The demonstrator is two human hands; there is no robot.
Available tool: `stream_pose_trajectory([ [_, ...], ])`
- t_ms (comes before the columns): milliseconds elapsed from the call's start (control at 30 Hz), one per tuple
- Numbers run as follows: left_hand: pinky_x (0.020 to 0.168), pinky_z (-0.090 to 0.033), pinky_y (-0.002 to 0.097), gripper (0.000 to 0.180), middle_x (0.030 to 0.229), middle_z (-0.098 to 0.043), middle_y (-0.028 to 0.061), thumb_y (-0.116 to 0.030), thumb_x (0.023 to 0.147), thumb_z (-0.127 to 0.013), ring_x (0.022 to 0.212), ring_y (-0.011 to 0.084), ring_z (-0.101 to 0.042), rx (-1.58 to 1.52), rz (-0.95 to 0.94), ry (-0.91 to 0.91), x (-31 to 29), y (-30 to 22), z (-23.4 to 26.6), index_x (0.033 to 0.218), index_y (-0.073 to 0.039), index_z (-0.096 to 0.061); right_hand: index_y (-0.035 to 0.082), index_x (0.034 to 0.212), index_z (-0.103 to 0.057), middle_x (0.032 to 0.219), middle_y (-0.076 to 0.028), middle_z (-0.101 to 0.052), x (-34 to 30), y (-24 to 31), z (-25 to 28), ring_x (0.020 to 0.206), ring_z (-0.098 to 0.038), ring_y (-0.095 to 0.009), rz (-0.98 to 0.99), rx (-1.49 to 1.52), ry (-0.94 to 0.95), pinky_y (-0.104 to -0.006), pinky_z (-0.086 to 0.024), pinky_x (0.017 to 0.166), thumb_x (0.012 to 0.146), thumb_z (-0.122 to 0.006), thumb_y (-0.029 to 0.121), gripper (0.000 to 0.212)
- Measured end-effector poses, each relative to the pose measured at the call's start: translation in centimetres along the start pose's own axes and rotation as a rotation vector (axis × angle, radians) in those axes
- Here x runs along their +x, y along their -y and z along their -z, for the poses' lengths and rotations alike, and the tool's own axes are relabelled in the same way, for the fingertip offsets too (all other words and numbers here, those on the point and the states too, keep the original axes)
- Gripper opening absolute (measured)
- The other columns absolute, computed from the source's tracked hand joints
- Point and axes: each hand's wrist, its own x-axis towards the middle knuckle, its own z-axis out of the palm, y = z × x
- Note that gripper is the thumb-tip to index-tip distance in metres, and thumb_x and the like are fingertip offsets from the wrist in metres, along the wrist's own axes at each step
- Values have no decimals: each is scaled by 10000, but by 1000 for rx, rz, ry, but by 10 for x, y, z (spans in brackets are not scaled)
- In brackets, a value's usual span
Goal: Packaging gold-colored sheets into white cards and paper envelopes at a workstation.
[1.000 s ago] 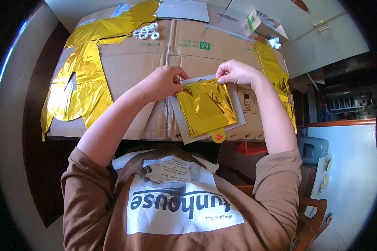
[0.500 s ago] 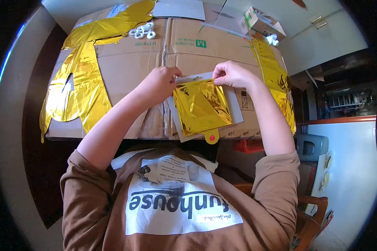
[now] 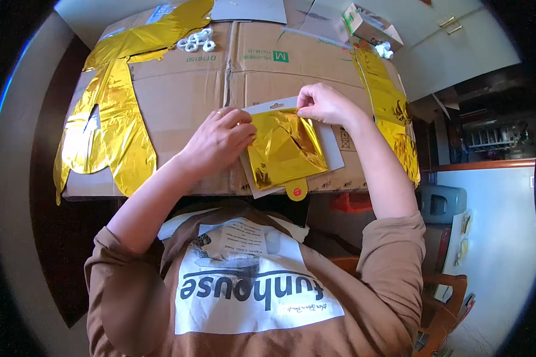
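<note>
Fingers of the right hand: thumb and forefinger brought narrow, pinching the upper right corner of a folded gold foil. Fingers of the left hand: bent and close together at the foil's upper left edge; tips partly hidden, so cannot tell whether they grip or only press.

Position of foil: lying slightly rotated on a pale backing card, between the hands, near the front edge of the cardboard. Card shows along the top, with a hanging slot, and on the right side. A round yellow tab with a red spot projects from the foil's lower edge.

Surroundings: large gold foil sheet at left; narrower gold foil strip at right; white rings clustered at upper left; small open box at upper right.
</note>
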Motion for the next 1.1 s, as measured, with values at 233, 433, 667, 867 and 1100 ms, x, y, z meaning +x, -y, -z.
stream_pose_trajectory([
  [233,987,-487,445,222,1188,-618,138,-94,873,-675,1140,335,-604,13,-6,0,-9,4,-2,1090,-47,-675,49,1090,-642,1108,-101,-649,-37,26,-15,1020,-622,-274,122,-437,-373,-424,-449,939,845,-733,189,296],
  [433,984,-487,453,237,1157,-624,138,-81,853,-692,1126,328,-609,48,-38,-22,-8,3,-1,1087,-41,-676,34,1458,-459,1523,-173,-441,-70,16,-72,1430,-390,-326,313,-396,-421,-503,-218,1214,1012,-540,369,563],
  [667,980,-487,447,256,1131,-644,133,-77,841,-703,1096,335,-620,28,-28,-58,-8,1,-3,1092,-38,-675,64,1579,-240,1660,-115,-211,-65,-4,-82,1533,-184,-290,243,-435,-298,-512,-88,1248,1051,-383,484,690],
  [867,986,-483,451,251,1178,-647,131,-90,863,-695,1123,330,-619,51,-11,-53,-10,2,-5,1108,-37,-677,76,1586,-227,1667,-110,-192,-65,-5,-83,1541,-158,-279,240,-428,-287,-501,-60,1253,1050,-370,502,700],
  [1100,1071,-428,467,304,1261,-613,140,-155,882,-691,1197,337,-580,134,42,-32,-11,-9,-3,1165,-49,-658,90,1588,-233,1663,-110,-205,-66,-3,-84,1535,-176,-303,226,-433,-296,-512,-65,1244,1047,-390,496,695],
])
